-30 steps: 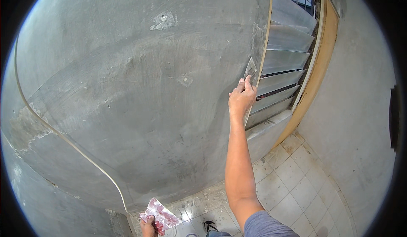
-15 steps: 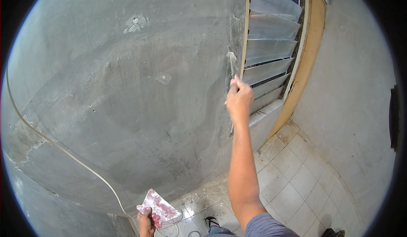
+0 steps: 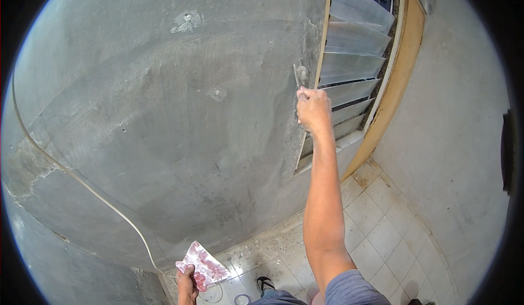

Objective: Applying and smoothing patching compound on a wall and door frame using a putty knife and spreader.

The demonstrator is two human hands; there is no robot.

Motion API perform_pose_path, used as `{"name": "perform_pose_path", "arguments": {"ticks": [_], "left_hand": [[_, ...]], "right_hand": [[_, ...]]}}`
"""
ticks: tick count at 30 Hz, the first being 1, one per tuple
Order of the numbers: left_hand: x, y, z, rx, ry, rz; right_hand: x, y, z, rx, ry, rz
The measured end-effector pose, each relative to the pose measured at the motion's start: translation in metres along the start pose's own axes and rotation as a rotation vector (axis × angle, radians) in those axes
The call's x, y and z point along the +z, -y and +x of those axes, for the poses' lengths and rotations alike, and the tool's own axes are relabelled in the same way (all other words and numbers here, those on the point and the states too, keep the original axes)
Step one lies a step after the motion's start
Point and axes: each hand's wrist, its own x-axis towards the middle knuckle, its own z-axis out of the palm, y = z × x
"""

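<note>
My right hand [image 3: 315,110] is wrapped round a putty knife [image 3: 296,76], reaching out to the grey plastered wall [image 3: 164,130]. The thin blade points up, seen nearly edge-on, beside a small pale patch of filler [image 3: 302,72] near the window frame. I cannot tell whether the blade touches the wall. Low down at the left, my left hand [image 3: 187,287] grips a roughly triangular flat board [image 3: 206,265] smeared white and pinkish-red, its thumb on the upper face. The fingers beneath the board are partly hidden.
A louvred window [image 3: 355,65] with tilted glass slats stands right of the knife, edged by a wooden frame [image 3: 396,87]. A pale cable [image 3: 82,180] runs down the left wall. Dusty floor tiles [image 3: 376,212], a roll of tape [image 3: 242,299] and a sandalled foot [image 3: 266,284] lie below.
The putty knife has turned, its blade shifting from over the filler patch to just left of it. My right hand has moved slightly right and up; the left still holds the board.
</note>
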Motion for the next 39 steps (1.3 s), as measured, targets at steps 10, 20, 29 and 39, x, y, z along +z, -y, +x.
{"name": "perform_pose_path", "arguments": {"ticks": [10, 20, 29, 39], "left_hand": [[0.044, -0.027, 0.003, 0.052, 0.147, 0.036], [0.063, -0.033, -0.009, 0.052, 0.207, -0.007], [0.041, -0.019, -0.003, 0.029, 0.150, -0.100], [0.015, -0.017, 0.003, 0.005, 0.150, -0.165]], "right_hand": [[-0.035, -0.011, -0.061, 0.456, 0.409, 1.262], [-0.031, -0.036, -0.019, 0.389, 0.124, 0.943], [-0.021, 0.009, 0.004, 0.330, -0.003, 0.402], [0.039, 0.026, 0.001, 0.281, -0.137, 0.307]]}}
